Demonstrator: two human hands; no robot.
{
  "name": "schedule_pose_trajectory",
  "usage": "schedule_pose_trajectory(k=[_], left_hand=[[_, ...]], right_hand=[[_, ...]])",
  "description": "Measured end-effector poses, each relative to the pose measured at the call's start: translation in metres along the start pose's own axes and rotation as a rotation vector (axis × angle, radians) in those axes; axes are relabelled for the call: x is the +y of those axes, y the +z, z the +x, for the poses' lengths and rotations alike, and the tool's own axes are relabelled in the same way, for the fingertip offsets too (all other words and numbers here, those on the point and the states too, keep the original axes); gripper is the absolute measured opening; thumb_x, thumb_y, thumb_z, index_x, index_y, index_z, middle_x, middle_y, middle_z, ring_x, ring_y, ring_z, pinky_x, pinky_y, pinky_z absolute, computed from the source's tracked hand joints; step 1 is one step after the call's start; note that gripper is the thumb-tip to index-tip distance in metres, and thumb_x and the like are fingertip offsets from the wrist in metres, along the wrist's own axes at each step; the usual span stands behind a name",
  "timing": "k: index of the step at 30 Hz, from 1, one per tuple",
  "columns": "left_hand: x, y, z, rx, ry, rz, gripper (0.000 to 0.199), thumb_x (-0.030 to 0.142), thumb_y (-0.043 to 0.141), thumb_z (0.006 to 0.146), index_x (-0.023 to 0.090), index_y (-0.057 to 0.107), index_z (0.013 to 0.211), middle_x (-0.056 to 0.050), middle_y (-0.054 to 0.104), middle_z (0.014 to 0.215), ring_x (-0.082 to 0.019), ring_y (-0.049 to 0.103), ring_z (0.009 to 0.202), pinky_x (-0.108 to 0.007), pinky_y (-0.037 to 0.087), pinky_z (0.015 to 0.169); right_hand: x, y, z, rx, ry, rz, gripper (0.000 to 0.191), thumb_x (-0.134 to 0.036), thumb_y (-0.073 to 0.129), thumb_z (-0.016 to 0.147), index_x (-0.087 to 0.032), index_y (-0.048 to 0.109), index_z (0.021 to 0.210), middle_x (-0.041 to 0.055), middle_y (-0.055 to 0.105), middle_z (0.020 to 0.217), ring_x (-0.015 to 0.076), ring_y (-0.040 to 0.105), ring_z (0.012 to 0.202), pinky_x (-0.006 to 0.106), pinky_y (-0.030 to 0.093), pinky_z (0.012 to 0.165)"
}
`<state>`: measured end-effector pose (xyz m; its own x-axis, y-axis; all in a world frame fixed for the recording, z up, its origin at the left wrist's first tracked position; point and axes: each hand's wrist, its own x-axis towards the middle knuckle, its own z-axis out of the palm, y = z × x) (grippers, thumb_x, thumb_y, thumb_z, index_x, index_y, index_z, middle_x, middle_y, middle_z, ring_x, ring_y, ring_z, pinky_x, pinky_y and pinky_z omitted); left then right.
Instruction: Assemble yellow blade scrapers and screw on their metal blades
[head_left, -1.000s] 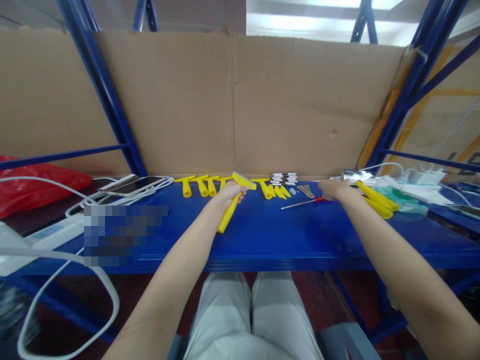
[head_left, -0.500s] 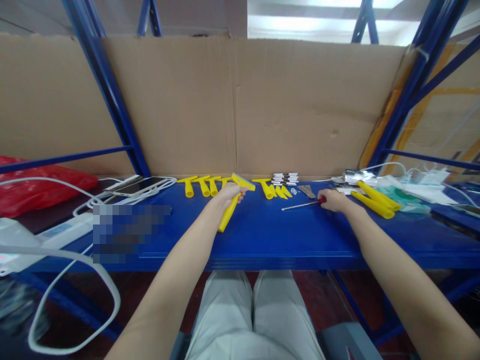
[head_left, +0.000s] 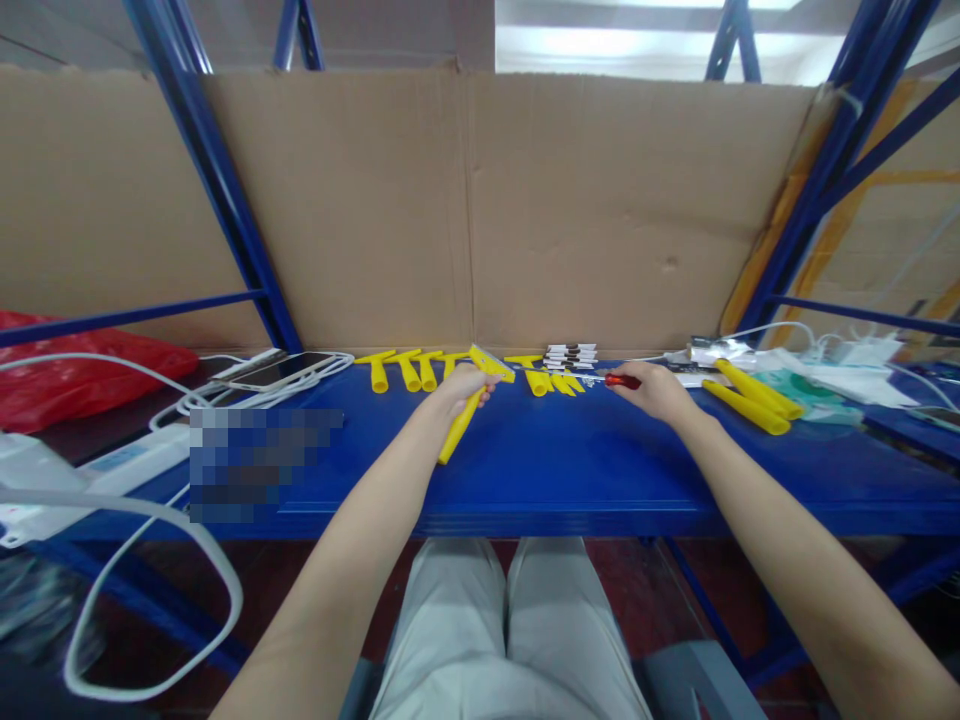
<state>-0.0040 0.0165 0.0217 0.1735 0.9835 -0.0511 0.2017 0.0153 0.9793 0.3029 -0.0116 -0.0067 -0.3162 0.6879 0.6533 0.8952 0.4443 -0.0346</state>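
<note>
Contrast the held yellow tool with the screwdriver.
The yellow tool is T-shaped with a thick yellow handle; the screwdriver is straight, with a red handle and thin metal shaft. The yellow tool's handle slants down the view; the screwdriver runs nearly level, its tip toward the yellow tool's head. Both are gripped, one in the left hand, one in the right hand.

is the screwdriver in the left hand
No, the right hand holds the red-handled screwdriver, while the left hand grips a yellow T-shaped tool.

Contact too small to tell
Screwdriver (head_left: 622, 381) tip blurs near the yellow tool (head_left: 459, 428); picture's edge crops red plastic (head_left: 90, 368).
</note>
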Motion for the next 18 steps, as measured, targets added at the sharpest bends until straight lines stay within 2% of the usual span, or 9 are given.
schedule_pose_trajectory(k=[5, 18], left_hand=[[0.0, 0.0029, -0.0008, 0.008, 0.012, 0.047, 0.027, 0.005, 0.052, 0.083, 0.015, 0.044, 0.06, 0.006, 0.042, 0.043, -0.004, 0.037, 0.032, -0.019, 0.026, 0.035], [-0.0028, 0.0055, 0.0024, 0.007, 0.042, 0.104, 0.028, 0.006, 0.054, 0.082, 0.015, 0.043, 0.057, 0.006, 0.043, 0.043, -0.004, 0.037, 0.031, -0.019, 0.026, 0.034]], right_hand=[[-0.0026, 0.0003, -0.0004, -0.058, -0.024, -0.037, 0.024, -0.027, 0.05, 0.081, -0.018, 0.069, 0.092, 0.0101, 0.071, 0.094, 0.023, 0.065, 0.084, 0.032, 0.049, 0.073], [-0.0059, 0.0011, 0.0005, -0.063, -0.016, -0.03, 0.024, -0.026, 0.051, 0.08, -0.017, 0.069, 0.093, 0.0108, 0.071, 0.095, 0.0237, 0.066, 0.085, 0.033, 0.051, 0.074]])
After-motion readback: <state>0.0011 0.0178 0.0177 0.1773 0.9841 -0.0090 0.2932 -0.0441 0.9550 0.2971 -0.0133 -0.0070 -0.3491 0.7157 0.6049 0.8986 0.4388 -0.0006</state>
